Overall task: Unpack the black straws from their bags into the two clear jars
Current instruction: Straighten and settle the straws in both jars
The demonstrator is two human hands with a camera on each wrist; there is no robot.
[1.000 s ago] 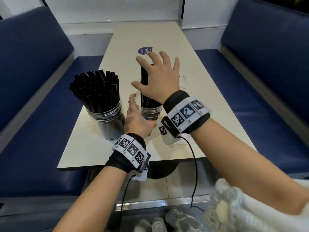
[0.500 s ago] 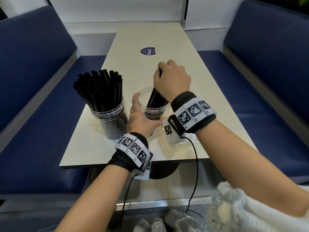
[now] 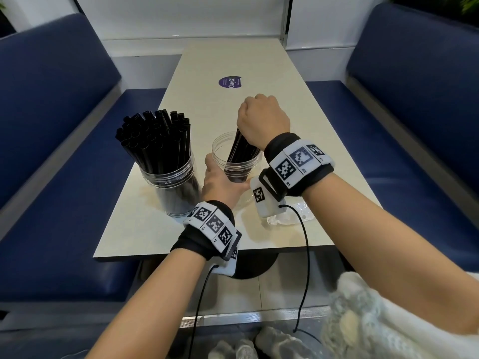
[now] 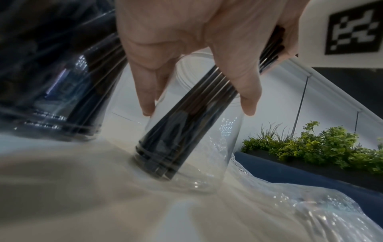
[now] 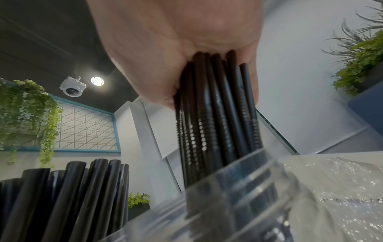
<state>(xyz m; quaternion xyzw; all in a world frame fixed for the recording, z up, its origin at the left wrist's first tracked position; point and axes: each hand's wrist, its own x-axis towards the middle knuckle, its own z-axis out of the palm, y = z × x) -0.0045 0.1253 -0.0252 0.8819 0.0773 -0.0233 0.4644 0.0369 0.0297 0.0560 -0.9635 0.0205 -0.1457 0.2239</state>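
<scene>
The right hand (image 3: 263, 120) grips a bundle of straws (image 3: 239, 149) (leaning) in the near jar (image 3: 234, 161). The left hand (image 3: 220, 181) holds that jar.

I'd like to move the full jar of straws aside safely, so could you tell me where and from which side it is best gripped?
Probably grip the full jar around its clear wall below the ribbed neck, coming from its open left side. Its straws fan out above the rim, and the left hand sits close on its right.
</scene>
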